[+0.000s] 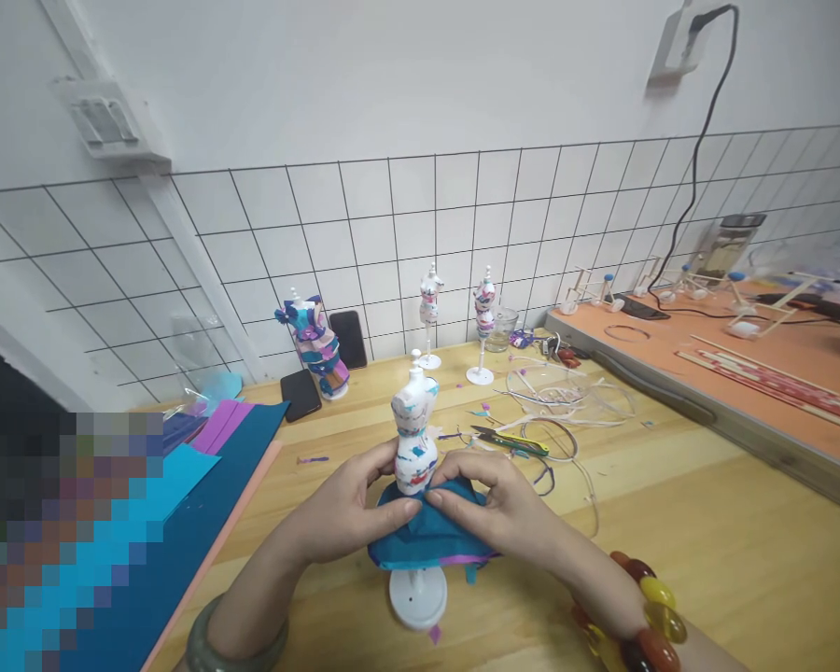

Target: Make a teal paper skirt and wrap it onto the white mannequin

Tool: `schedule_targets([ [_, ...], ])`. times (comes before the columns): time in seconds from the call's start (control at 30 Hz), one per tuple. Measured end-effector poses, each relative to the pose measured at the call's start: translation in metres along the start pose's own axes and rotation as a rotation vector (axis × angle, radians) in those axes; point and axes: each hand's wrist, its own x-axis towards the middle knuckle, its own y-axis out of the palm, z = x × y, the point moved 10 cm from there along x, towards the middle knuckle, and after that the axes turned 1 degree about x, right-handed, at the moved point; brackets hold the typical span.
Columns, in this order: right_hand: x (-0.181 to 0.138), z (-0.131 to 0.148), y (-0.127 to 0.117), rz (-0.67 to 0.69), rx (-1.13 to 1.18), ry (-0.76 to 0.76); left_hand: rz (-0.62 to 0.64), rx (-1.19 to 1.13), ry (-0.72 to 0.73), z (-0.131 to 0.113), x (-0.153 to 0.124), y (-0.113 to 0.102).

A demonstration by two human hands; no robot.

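A small white mannequin point(415, 439) on a round-based stand point(418, 597) is upright in front of me, its torso smeared with blue, red and purple. Around its hips lies a teal skirt point(438, 527) of thin paper or cloth, with a light blue and purple lower edge. My left hand point(354, 504) wraps the mannequin's left side, thumb pressing the skirt's waist. From the other side, my right hand point(486, 495) pinches the same waist between thumb and fingers. Both thumbs nearly meet at the front; the fingertips behind the torso are partly hidden.
Behind stand a dressed mannequin point(315, 343) and two bare ones point(429, 303). Green-handled scissors point(511, 441) lie among loose cords point(567, 387) at right. Coloured sheets point(231, 467) cover the left side. Two phones point(300, 396), a glass point(502, 329) and an orange-topped board point(742, 373) are farther back.
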Motion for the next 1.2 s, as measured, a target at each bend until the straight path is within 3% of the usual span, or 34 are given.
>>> schedule_targets([
  [0.37, -0.002, 0.009, 0.006, 0.093, 0.05, 0.022, -0.025, -0.002, -0.007, 0.004, 0.002, -0.003],
  [0.83, -0.002, -0.003, -0.002, -0.001, 0.055, 0.058, -0.036, -0.002, -0.009, 0.002, 0.003, -0.001],
  [1.2, 0.0, 0.006, 0.0, 0.028, 0.077, -0.019, -0.036, -0.043, -0.041, 0.008, 0.004, -0.001],
])
